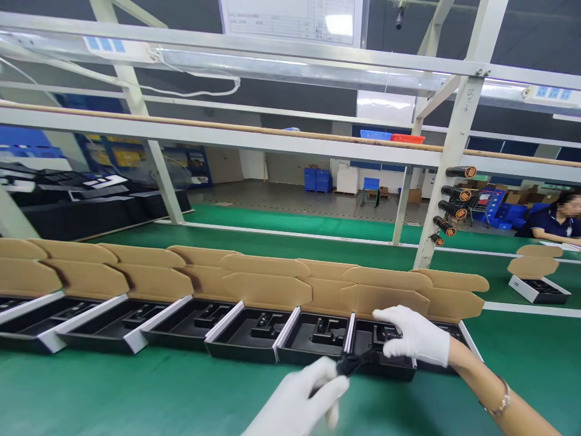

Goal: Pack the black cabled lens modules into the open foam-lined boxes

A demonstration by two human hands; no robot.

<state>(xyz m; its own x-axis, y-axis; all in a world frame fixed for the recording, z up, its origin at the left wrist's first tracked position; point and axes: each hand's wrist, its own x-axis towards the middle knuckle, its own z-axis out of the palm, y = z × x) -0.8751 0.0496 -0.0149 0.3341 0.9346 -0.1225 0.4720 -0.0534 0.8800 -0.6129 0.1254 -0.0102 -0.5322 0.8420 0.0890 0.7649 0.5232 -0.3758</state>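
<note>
My left hand (pixel 304 393), in a white glove, is closed on a bundled black cable (pixel 351 363) in front of the row of boxes. The cable's loose part reaches right, over the front of an open box (pixel 393 369) with a black tray inside. Above that box is my right hand (pixel 417 336), also gloved, its thumb and forefinger spread apart beside a black insert (pixel 379 333). Nothing shows clearly between those fingers. To the left, neighbouring open boxes (pixel 240 351) hold similar black inserts (pixel 267 325) and have raised brown cardboard lids (pixel 267 290).
The boxes stand side by side on a green work surface (pixel 158 387). Behind them rises a white metal upright (pixel 447 139) with several black rolls on it. Another open box (pixel 538 290) stands far right, near a seated person (pixel 556 221). Dark stacked pieces (pixel 91 212) lie back left.
</note>
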